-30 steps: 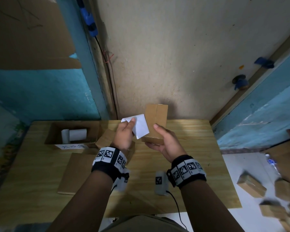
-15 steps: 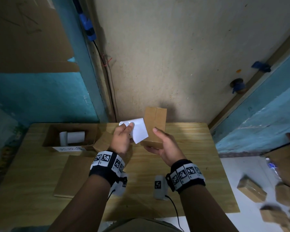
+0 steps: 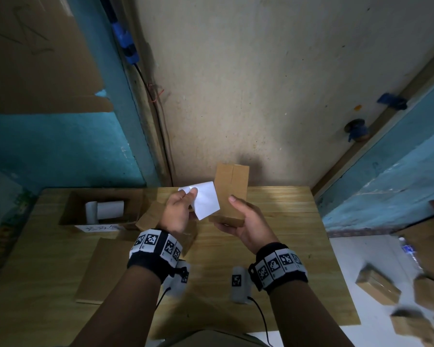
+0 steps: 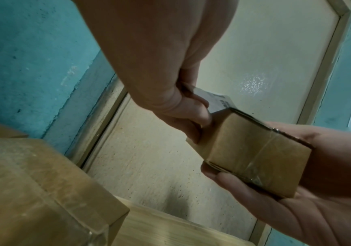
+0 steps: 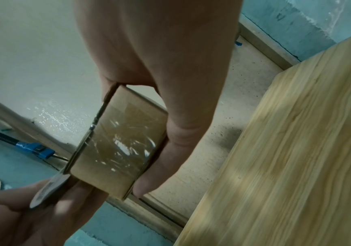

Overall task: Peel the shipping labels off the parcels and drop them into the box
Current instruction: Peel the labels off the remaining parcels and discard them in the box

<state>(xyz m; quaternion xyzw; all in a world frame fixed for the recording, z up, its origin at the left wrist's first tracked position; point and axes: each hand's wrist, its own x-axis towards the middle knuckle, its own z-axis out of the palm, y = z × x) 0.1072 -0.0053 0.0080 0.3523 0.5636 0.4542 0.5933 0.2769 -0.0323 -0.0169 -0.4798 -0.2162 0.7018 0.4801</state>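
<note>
A small brown cardboard parcel (image 3: pixel 232 194) is held upright above the table by my right hand (image 3: pixel 243 221), thumb on its front face and fingers under its base; it also shows as the parcel (image 5: pixel 117 149) sealed with clear tape. My left hand (image 3: pixel 178 211) pinches the white shipping label (image 3: pixel 206 201), which is peeled back and hangs off the parcel's left side. In the left wrist view the label (image 4: pixel 218 103) shows behind the parcel (image 4: pixel 254 156). An open cardboard box (image 3: pixel 70 211) with rolled white labels (image 3: pixel 108 209) inside sits at the table's far left.
Another brown parcel (image 3: pixel 150 216) lies under my left hand beside the box. A flat cardboard sheet (image 3: pixel 103 269) lies on the wooden table (image 3: pixel 286 221). Several parcels (image 3: pixel 378 286) lie on the floor to the right. A wall stands just behind the table.
The label has come further off the parcel, pulled left by my left hand. Both hands have stayed in about the same place above the table.
</note>
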